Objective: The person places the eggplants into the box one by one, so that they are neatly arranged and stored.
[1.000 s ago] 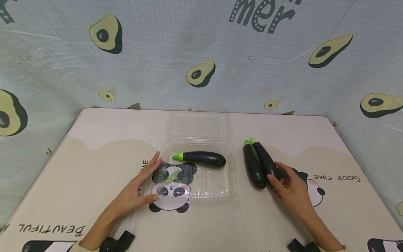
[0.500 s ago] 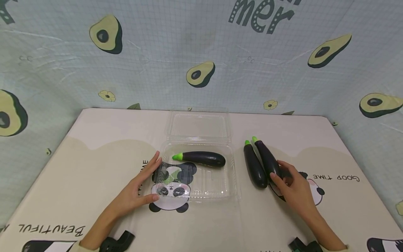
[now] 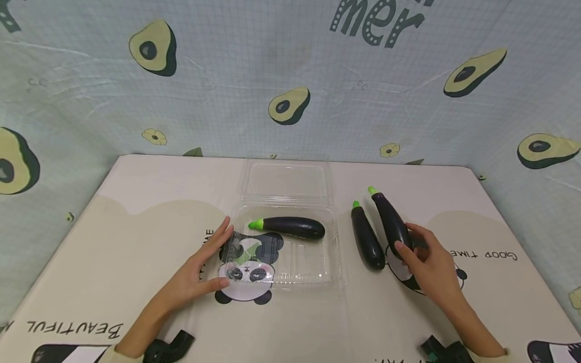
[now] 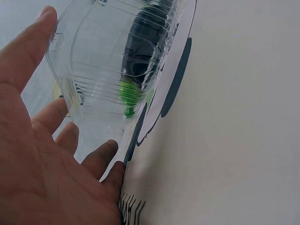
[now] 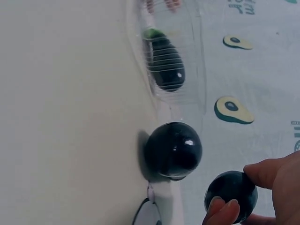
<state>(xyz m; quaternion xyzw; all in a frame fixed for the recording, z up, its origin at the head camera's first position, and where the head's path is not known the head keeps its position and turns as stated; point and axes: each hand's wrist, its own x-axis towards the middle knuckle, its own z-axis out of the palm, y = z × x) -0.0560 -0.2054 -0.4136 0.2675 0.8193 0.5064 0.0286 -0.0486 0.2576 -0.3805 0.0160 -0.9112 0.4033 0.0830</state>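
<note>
My right hand [image 3: 428,262] pinches the thick end of a dark eggplant [image 3: 391,222] whose green stem points away; the right wrist view shows this eggplant [image 5: 230,194] raised off the table. Just left of it another eggplant [image 3: 366,238] lies on the table. A clear plastic clamshell box [image 3: 308,275] stands with its lid [image 3: 287,181] folded back. Inside it, a third eggplant [image 3: 292,228] lies sideways, green stem to the left. My left hand [image 3: 199,275] has its fingers spread and extended, fingertips at the left rim of the box [image 4: 101,47].
The table [image 3: 136,242] wears a light cover printed with pandas and lettering. A pale curtain [image 3: 227,75] with avocado prints hangs behind and at both sides. Black wrist devices [image 3: 169,348] sit at both wrists.
My right hand has lifted its eggplant and carried it slightly away and to the right, apart from the one beside it. My left hand and the box stay put.
</note>
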